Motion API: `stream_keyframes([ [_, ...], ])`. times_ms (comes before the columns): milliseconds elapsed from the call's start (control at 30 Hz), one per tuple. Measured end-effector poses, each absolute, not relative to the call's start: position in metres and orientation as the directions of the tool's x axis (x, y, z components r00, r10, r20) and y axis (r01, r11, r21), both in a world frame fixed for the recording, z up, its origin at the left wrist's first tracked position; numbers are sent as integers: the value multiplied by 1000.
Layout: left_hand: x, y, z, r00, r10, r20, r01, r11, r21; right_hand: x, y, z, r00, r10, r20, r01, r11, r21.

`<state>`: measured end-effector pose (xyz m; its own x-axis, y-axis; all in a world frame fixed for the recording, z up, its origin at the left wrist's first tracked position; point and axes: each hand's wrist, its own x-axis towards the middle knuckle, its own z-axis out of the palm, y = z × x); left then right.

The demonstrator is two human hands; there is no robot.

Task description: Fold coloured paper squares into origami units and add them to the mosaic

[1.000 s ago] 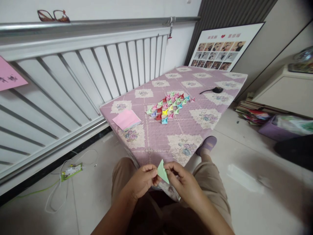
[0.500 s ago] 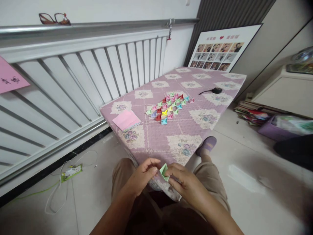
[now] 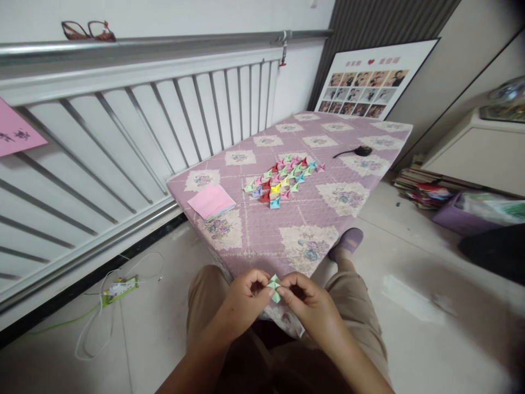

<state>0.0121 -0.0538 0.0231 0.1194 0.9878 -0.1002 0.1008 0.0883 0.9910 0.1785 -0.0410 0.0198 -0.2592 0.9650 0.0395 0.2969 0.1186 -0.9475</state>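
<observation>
Flowered tablecloth, small green paper pinched at its near corner

In the head view, the lilac tablecloth point(image 3: 262, 232) runs from the near corner to the far wall, with a white radiator point(image 3: 184, 120) along the left. The green paper point(image 3: 274, 281), partly folded, is at that near corner, between the person's knees; whether it touches the cloth I cannot tell. The left hand point(image 3: 241, 306) pinches its left side between thumb and forefinger; the right hand point(image 3: 315, 306) grips its right side the same way, fingertips nearly meeting.

With so little paper showing between the fingers, the likeliest trouble is a crooked crease, if one thumb presses harder or sooner than the other. Uneven pulling could tear a corner or spring a fold open. If either pinch slipped, the piece could drop past the table edge to the pale floor point(image 3: 156, 339).

Farther off, mid-table, sit the folded paper pieces point(image 3: 275, 189) in many colours, in close slanting rows; a sleeve or forearm reaching across could knock them askew. The paper stack point(image 3: 211, 201), pink on top, lies near the left edge, where a nudge might tip sheets off.
</observation>
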Motion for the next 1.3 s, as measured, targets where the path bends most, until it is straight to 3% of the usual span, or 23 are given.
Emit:
stream_keyframes([
  [167, 23, -57, 22, 3, 982, -187, -34, 187, 982, 170, -44, 9, -146, 989, 6, 187, 33, -982],
  [300, 27, -60, 16, 113, 958, -263, -110, 275, 955, 169, -45, 8, -139, 990, -8, 97, 6, -995],
  [467, 24, -61, 12, 114, 949, -295, 20, 295, 955, 168, -42, 9, -132, 990, -42, 43, -37, -998],
  [667, 22, -60, 9, 69, 975, -210, 286, 182, 941, 167, -35, 11, -244, 958, -153, 67, -140, -988],
  [867, 23, -61, 9, 82, 974, -210, 305, 176, 936, 163, -34, 10, -201, 961, -191, -26, -200, -979],
  [1067, 23, -60, 4, 75, 978, -193, 322, 159, 933, 156, -35, -10, -195, 927, -319, -220, -358, -907],
  [1300, 21, -54, -27, 64, 938, -341, 241, 317, 917, 170, -21, -24, -228, 944, -239, 9, -243, -970],
])
